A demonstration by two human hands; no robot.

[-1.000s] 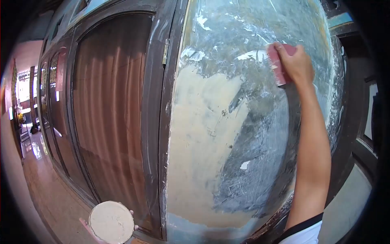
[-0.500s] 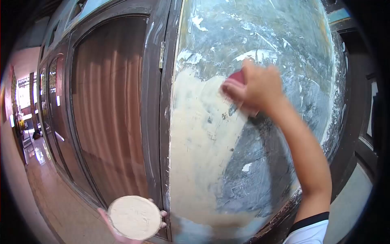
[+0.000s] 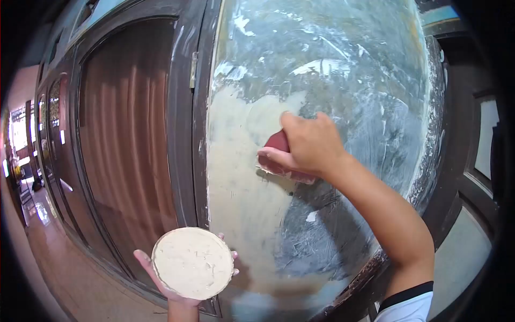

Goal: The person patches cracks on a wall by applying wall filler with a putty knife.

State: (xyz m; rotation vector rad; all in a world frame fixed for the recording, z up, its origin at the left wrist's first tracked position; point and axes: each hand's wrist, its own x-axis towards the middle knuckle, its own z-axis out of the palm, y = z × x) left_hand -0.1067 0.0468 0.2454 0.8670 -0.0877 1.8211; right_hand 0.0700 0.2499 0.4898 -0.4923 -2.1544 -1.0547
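Observation:
My right hand (image 3: pixel 314 142) is closed around a dark red putty scraper (image 3: pixel 277 144), its lower edge against the wall (image 3: pixel 370 129). Cream putty (image 3: pixel 241 209) covers the wall's left part around and below the blade. Bare grey-blue surface with white smears lies to the right and above. Low in the view, my left hand (image 3: pixel 154 273) holds up a round container of cream putty (image 3: pixel 193 263) from beneath, thumb at its left and fingertips at its right rim. The putty's surface is nearly level with the rim.
Left of the wall stands a dark wooden door frame (image 3: pixel 185 123) with a hinge and a glass panel backed by a brown curtain (image 3: pixel 126 145). A dark panelled door (image 3: pixel 456 161) is at the right. The tiled floor (image 3: pixel 59 252) runs back at the left.
My right hand has drawn the scraper down and left across the wall, leaving more cream putty in the upper area. The left hand and container have risen and shifted right.

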